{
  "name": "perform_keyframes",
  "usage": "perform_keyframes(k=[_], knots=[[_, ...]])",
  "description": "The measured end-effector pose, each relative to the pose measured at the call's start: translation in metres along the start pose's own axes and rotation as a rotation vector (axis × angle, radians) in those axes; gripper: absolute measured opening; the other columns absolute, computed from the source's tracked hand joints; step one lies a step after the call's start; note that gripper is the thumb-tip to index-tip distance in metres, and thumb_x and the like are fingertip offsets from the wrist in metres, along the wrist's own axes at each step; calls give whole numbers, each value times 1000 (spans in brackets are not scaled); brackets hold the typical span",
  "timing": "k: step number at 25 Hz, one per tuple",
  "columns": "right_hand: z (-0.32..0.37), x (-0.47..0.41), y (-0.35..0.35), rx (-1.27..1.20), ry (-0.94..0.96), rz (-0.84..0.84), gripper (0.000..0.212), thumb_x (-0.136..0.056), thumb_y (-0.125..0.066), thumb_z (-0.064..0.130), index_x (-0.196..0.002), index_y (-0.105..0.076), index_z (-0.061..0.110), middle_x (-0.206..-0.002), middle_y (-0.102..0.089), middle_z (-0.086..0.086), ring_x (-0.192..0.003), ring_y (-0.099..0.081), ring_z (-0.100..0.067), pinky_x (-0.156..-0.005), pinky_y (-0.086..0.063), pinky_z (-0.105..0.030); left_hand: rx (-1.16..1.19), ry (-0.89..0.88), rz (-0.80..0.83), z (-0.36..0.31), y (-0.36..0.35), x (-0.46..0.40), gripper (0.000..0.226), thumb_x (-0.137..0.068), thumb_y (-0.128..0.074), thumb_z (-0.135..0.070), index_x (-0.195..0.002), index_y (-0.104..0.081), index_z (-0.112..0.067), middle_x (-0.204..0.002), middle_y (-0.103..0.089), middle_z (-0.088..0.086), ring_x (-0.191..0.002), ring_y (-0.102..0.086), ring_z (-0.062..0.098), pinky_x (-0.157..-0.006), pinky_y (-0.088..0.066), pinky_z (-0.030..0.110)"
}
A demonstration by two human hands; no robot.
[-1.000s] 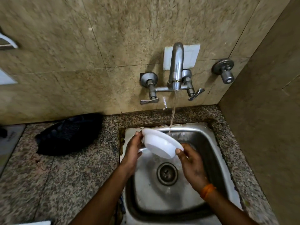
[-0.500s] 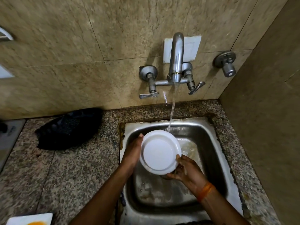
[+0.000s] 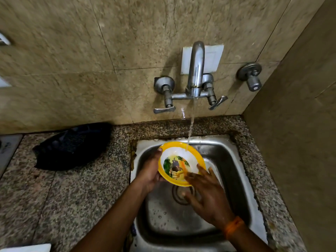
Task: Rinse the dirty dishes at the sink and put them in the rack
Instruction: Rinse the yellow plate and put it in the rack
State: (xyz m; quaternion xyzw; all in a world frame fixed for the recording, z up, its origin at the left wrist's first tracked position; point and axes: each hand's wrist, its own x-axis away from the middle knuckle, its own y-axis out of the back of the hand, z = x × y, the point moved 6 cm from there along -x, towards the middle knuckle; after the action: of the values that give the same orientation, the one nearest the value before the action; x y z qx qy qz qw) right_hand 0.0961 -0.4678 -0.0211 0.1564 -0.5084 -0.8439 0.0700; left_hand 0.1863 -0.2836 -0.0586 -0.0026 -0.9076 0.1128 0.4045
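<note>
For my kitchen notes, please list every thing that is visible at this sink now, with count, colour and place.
bowl: 1, yellow rim, white inside with a picture, over the sink under the water.
sink: 1, steel, set in the counter.
tap: 1, grey metal, on the wall, running.
wall valve: 1, grey, right of the tap.
dark bag: 1, black, on the counter at left.
counter: 1, speckled granite.
left hand: 1, grips the bowl's left edge.
right hand: 1, straight fingers touch the bowl's inside; orange band at the wrist.
</note>
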Motion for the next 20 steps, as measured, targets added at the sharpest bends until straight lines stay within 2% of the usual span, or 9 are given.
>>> perform_keyframes(k=[2, 5, 7, 9, 12, 14, 17, 19, 20], knots=[[-6, -14, -8, 221, -84, 181, 78, -97, -21, 72, -151, -49, 22, -160, -43, -3, -154, -28, -29, -124, -15, -53, -57, -73, -8, -1, -16, -3, 45, -105, -47, -49, -127, -69, -16, -101, -80, 6, -84, -77, 20, -65, -63, 37], [-18, -59, -9, 137, -257, 322, 102, -87, 11, 79, -162, -24, 20, -170, -11, -4, -159, -8, -24, -128, -2, -43, -112, -223, 35, -5, -54, -2, 26, -106, -53, -35, -116, -71, -18, -107, -78, 4, -94, -76, 21, -78, -61, 31], [-3, -82, -3, -188, -241, 341, 89, -92, -3, 79, -163, -20, 27, -170, -7, 6, -158, -5, -11, -129, -5, -36, -64, -330, 62, -20, -65, -6, 31, -98, -61, -42, -118, -71, -20, -118, -77, 8, -113, -72, 29, -98, -57, 44], [17, -89, 13, -372, -155, 324, 83, -94, -12, 78, -160, -28, 30, -168, -22, 7, -156, -15, -5, -128, -12, -30, -40, -394, 22, -45, -55, -24, 46, -89, -65, -52, -122, -71, -21, -120, -76, 10, -113, -72, 32, -102, -55, 56], [11, -99, 34, 61, -71, 318, 102, -86, 5, 82, -156, -38, 23, -164, -35, -2, -153, -28, -18, -126, -18, -40, -26, -432, -17, -76, -37, -37, 38, -91, -65, -51, -117, -73, -24, -118, -77, 9, -108, -74, 33, -99, -56, 59], [-7, -122, 44, 272, -196, 271, 115, -81, 15, 83, -157, -35, 13, -164, -33, -12, -154, -26, -27, -126, -15, -49, 11, -455, 9, -86, -42, -31, 26, -99, -61, -38, -116, -73, -22, -119, -76, 11, -110, -72, 34, -99, -56, 55], [19, -139, 29, -47, -141, 257, 101, -89, 1, 81, -163, -16, 14, -171, -12, -11, -158, -8, -24, -128, -10, -46, -40, -464, 57, -89, -56, -24, 35, -97, -64, -36, -122, -72, -14, -122, -75, 14, -118, -69, 35, -105, -53, 54], [40, -123, 20, -213, -65, 321, 99, -89, -4, 82, -163, -17, 18, -171, -15, -6, -158, -10, -18, -129, -11, -37, -77, -495, -1, -96, -43, -26, 31, -102, -60, -32, -125, -71, -13, -123, -75, 12, -119, -69, 33, -106, -53, 52], [34, -116, 20, -150, -36, 335, 101, -88, -1, 83, -162, -22, 18, -170, -19, -6, -157, -15, -18, -128, -14, -37, -89, -514, -27, -99, -35, -28, 29, -104, -57, -30, -125, -71, -16, -122, -75, 10, -118, -70, 31, -105, -53, 51]])
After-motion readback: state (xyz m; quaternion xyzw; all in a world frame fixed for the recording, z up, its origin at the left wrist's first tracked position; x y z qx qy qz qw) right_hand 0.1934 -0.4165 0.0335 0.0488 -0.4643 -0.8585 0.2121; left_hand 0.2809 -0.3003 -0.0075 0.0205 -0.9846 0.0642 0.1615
